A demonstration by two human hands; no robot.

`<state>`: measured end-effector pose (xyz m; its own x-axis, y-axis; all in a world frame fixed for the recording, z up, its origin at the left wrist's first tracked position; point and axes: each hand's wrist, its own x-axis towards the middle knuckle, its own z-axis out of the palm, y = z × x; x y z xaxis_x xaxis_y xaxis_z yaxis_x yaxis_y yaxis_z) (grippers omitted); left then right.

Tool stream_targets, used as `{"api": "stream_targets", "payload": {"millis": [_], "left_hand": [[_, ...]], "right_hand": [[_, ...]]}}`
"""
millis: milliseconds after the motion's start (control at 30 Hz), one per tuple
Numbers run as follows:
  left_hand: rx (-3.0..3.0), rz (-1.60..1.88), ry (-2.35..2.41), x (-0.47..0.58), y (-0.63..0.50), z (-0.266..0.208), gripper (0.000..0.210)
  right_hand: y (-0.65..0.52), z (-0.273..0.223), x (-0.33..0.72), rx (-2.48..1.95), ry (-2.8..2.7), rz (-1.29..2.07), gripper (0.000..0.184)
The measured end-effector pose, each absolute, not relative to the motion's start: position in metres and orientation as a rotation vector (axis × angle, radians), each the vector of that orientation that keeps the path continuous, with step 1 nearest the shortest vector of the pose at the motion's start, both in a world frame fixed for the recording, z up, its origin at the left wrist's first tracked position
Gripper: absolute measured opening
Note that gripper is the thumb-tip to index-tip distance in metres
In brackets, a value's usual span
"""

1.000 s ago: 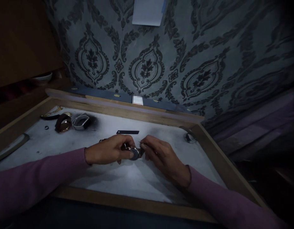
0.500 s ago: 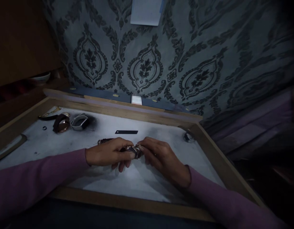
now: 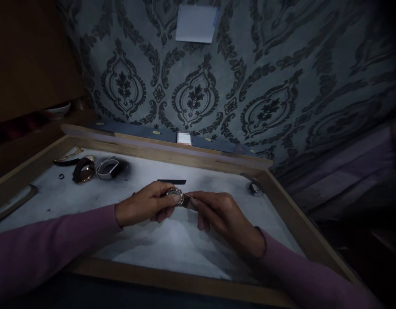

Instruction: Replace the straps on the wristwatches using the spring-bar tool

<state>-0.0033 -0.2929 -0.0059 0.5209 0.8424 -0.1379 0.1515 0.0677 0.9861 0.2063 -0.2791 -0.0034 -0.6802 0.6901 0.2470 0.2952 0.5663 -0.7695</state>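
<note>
Note watch [image 3: 175, 197] gripped by fingers of left hand [image 3: 148, 202], above white worktop [image 3: 172, 244]; fingers of right hand [image 3: 221, 211] closed on brown strap [image 3: 190, 204]. Brace watch firmly; align strap, avoid twisting.

Dim, bluish; dark corners, blurred right side.

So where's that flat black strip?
In the head view, the black strip lies near the middle of the wooden tray, on its white bottom, just beyond the left hand and the watch it holds.
</note>
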Motion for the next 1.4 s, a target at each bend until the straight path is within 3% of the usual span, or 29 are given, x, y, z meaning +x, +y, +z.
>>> {"api": "stream_targets", "payload": {"millis": [1400], "left_hand": [[1.515, 0.666, 0.902, -0.0038, -0.2923, -0.0049, 0.033]], "right_hand": [[-0.2785, -0.0027, 0.2095, -0.788, -2.299, 0.954, 0.036]]}}
